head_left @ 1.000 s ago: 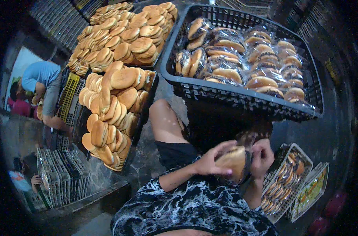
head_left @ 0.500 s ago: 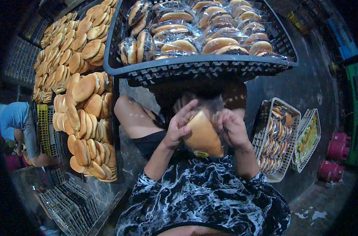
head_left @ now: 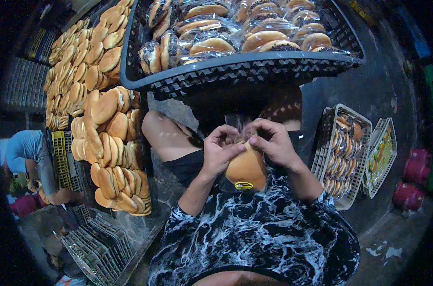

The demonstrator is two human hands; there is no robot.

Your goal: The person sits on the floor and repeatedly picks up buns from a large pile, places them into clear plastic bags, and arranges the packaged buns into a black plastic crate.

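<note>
Close to my body, a round golden-brown bun (head_left: 247, 168) sits inside a clear plastic bag (head_left: 233, 123) with a small yellow oval mark near its lower end. My left hand (head_left: 219, 152) pinches the bag's upper left edge, its thumb lying along the bun. From the other side my right hand (head_left: 276, 145) grips the bag's top, with bent fingers and the thumb over the bun's upper edge. Both hands are closed on the bag, their fingertips a short way apart. Beyond them, a dark crate (head_left: 254, 59) holds several bagged buns (head_left: 212, 46) with dark topping.
Unwrapped buns (head_left: 112, 131) are heaped to my left. A pale crate (head_left: 352, 188) of filled buns and a smaller pale crate (head_left: 385, 164) stand at the right, near red gas cylinders (head_left: 409, 196). Far left, a person in a blue shirt (head_left: 25, 148) bends over beside stacked crates (head_left: 102, 245).
The bagged bun has turned more upright, its yellow mark now facing up. My right hand has moved inward to the bag's top, and my left hand has closed its fingers there.
</note>
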